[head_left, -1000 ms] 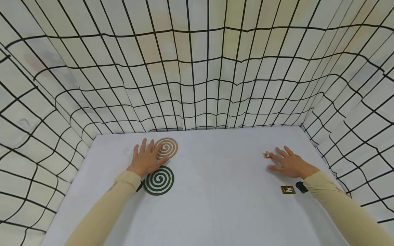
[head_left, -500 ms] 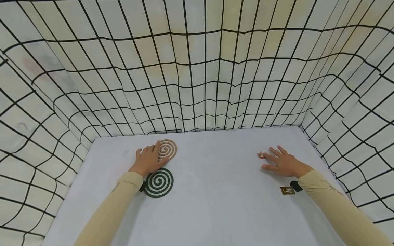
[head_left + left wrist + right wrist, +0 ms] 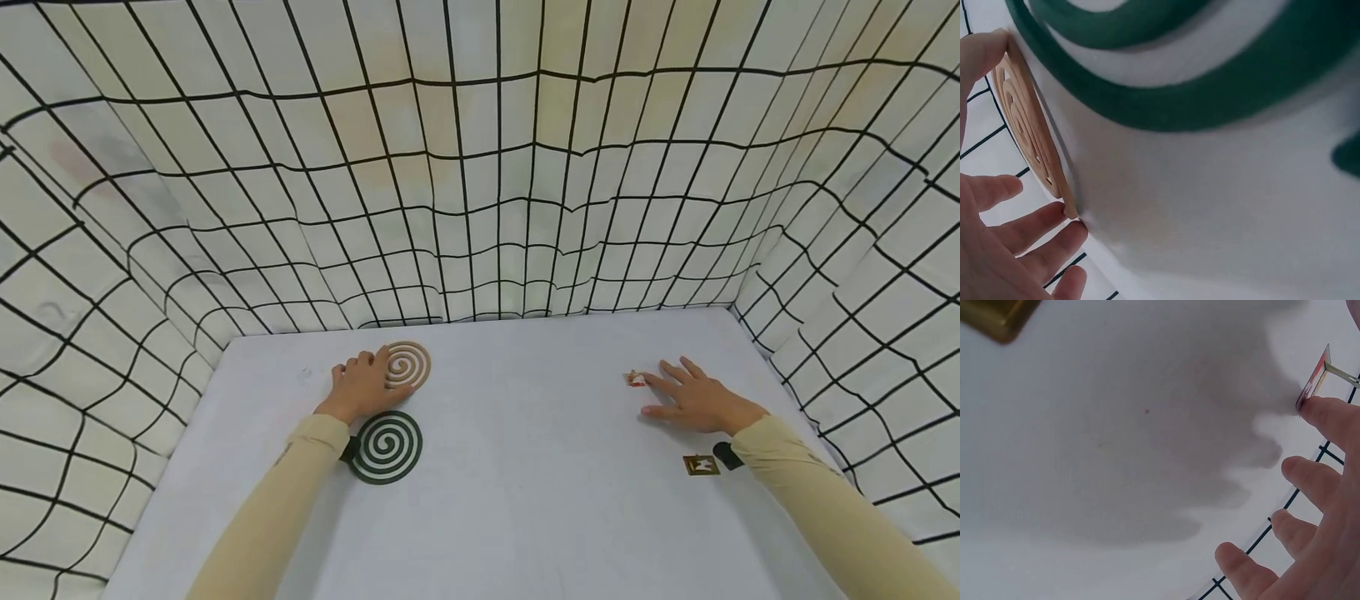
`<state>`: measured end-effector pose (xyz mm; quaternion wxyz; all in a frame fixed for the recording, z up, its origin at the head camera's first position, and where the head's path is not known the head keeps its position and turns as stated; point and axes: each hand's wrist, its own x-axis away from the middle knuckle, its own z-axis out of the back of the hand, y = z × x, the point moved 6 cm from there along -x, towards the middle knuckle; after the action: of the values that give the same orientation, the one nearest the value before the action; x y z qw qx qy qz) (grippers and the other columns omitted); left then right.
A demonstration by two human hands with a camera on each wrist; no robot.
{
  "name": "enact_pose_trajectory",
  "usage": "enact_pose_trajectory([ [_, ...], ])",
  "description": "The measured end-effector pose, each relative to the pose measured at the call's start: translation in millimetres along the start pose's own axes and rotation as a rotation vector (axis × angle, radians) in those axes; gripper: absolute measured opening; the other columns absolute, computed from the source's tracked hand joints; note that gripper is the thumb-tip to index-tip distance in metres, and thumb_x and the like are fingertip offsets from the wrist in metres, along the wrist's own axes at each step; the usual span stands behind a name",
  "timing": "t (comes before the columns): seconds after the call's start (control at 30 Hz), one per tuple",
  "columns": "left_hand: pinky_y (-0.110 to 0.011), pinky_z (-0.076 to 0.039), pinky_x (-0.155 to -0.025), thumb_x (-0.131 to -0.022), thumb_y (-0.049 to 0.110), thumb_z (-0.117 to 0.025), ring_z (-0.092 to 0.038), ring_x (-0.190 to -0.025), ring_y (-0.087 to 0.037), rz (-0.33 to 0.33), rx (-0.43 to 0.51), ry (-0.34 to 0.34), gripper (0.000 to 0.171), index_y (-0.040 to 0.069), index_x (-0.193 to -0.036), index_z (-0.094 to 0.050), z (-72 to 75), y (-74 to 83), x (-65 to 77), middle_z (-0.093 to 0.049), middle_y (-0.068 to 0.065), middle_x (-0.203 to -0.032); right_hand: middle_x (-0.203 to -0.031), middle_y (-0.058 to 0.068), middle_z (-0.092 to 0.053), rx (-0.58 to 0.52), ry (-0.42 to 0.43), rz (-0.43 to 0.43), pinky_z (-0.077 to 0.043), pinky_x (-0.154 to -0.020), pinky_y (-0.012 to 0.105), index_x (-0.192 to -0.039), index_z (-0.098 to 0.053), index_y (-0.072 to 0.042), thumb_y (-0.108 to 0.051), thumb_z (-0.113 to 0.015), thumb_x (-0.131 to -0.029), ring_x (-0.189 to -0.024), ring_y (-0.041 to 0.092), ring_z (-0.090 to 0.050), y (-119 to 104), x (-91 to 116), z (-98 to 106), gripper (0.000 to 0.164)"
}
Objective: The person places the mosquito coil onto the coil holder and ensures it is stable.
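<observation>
My left hand [image 3: 362, 387] grips a tan mosquito coil [image 3: 402, 367] near the table's far left. In the left wrist view, thumb and fingers touch opposite edges of this coil [image 3: 1052, 162], which stands tilted at the picture's left. A dark green mosquito coil [image 3: 386, 447] lies flat just nearer, partly beside the left wrist. My right hand [image 3: 697, 402] has its fingers spread. Its index fingertip touches a small red-and-white plate [image 3: 636, 379], whose thin metal tab sticks out in the right wrist view. A gold square piece with a cut-out [image 3: 701, 465] lies near the right wrist.
The white table [image 3: 510, 467] carries these things. Behind it and on both sides rises a white cloth wall [image 3: 480, 192] with a black grid net over it. Dark wrist cameras [image 3: 727, 456] sit under both sleeves.
My left fingers, spread before, have curled in at the tan coil's edge. My right hand has moved left a little, and the small plate has shifted left with it.
</observation>
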<state>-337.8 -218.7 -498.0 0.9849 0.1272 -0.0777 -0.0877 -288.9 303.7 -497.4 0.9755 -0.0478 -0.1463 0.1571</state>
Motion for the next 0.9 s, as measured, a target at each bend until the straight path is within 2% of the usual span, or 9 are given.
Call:
enact_pose_trajectory([
  [0.2,-0.072,-0.028,-0.112,-0.093,0.055,-0.068,-0.043,-0.135,-0.056,0.017,0.06,0.012,0.094,-0.001,-0.159,-0.031,3.3,0.0,-1.3,-0.043,-0.037,-0.147,-0.165,0.03,-0.032,0.023,-0.008,0.011,-0.031,-0.113,0.077,-0.156,-0.044,-0.009,-0.069,-0.057,-0.095,-0.152,0.062,-0.018,-6,-2,1,0.087],
  [0.4,-0.069,-0.031,-0.106,-0.088,0.055,-0.073,-0.039,-0.136,-0.056,0.061,0.1,0.009,0.097,0.001,-0.158,-0.032,4.7,-0.3,-5.7,-0.04,-0.036,-0.148,-0.166,0.03,-0.03,0.023,-0.031,0.009,-0.031,-0.113,0.078,-0.157,-0.043,-0.008,-0.07,-0.057,-0.094,-0.152,0.062,-0.017,-12,-5,2,0.09],
  [0.6,-0.071,-0.031,-0.106,-0.085,0.055,-0.077,-0.038,-0.136,-0.057,0.083,0.13,0.008,0.1,0.003,-0.159,-0.032,5.1,-4.0,-9.3,-0.037,-0.036,-0.148,-0.167,0.029,-0.028,0.036,-0.054,0.013,-0.032,-0.111,0.079,-0.158,-0.041,-0.01,-0.073,-0.056,-0.093,-0.152,0.061,-0.017,-19,-9,3,0.092],
  [0.9,-0.078,-0.03,-0.109,-0.08,0.052,-0.084,-0.035,-0.138,-0.061,0.127,0.237,-0.006,0.11,0.004,-0.161,-0.027,5.4,-9.0,-15.0,-0.031,-0.038,-0.152,-0.168,0.028,-0.027,0.049,-0.074,0.015,-0.031,-0.112,0.079,-0.159,-0.04,-0.01,-0.073,-0.056,-0.093,-0.154,0.06,-0.016,-25,-14,3,0.092],
])
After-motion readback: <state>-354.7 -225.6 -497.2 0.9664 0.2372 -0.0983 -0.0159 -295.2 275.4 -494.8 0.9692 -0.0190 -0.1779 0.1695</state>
